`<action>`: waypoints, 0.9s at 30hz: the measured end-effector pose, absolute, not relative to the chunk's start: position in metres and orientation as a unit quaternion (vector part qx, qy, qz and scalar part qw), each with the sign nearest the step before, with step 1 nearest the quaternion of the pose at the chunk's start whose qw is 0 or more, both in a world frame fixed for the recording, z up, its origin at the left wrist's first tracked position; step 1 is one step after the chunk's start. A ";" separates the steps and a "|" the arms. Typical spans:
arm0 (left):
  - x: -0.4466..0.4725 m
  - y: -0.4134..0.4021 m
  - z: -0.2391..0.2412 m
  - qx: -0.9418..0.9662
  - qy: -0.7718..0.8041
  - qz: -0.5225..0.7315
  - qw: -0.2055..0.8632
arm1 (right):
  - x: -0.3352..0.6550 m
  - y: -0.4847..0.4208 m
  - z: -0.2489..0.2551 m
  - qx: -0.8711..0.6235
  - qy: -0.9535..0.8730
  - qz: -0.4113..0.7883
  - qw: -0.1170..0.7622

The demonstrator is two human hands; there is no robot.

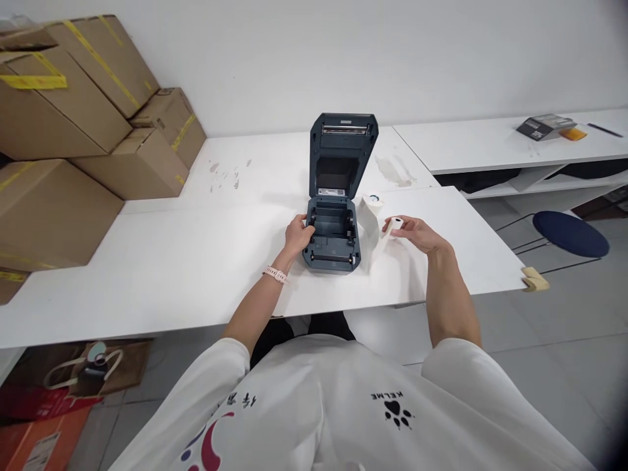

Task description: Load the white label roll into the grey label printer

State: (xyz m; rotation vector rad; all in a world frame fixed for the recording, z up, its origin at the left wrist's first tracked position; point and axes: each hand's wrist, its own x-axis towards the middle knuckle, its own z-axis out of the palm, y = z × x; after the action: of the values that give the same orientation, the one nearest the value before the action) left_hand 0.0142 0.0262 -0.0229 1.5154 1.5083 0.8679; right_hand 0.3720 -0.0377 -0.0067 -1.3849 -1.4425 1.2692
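Note:
A dark label printer (332, 247) stands on the white table with its lid (342, 157) raised and its inner bay exposed. My left hand (298, 234) grips the printer's left side, thumb over the rim. To the right of the printer, my right hand (416, 233) is closed around a small roll of white label paper (394, 226), whose loose strip hangs down toward the table. Just behind it sits another white paper roll (373, 203) with a teal core, close by the printer's right side; a length of paper runs between the two.
Cardboard boxes (63, 104) are stacked at the left end of the table (220, 261). On the right-hand shelf unit lie a small black-and-grey box (540, 127), an orange item (573, 134) and a pen (605, 129). A blue stool (570, 233) stands beyond the padded table corner (534, 279).

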 end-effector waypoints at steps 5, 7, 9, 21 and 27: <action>0.014 0.027 -0.025 0.587 0.592 0.356 0.422 | 0.301 -0.009 0.075 -0.433 -0.716 0.442 0.323; 0.014 0.027 -0.026 0.587 0.591 0.359 0.421 | 0.265 0.011 0.094 -0.449 -0.796 0.350 0.206; 0.015 0.027 -0.027 0.587 0.592 0.359 0.420 | 0.229 0.030 0.096 -0.485 -0.837 0.244 0.067; 0.015 0.021 -0.023 0.573 0.588 0.368 0.437 | 0.186 -0.032 0.033 -0.551 -0.821 0.074 0.134; 0.016 0.019 -0.028 0.542 0.575 0.387 0.475 | 0.186 -0.096 0.007 -0.502 -0.807 0.120 0.287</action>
State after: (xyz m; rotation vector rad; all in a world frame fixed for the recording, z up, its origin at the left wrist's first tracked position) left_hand 0.0157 0.0191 -0.0283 1.3249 1.4062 0.9469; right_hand 0.1856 -0.0957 0.0070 -1.3425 -2.1565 0.3200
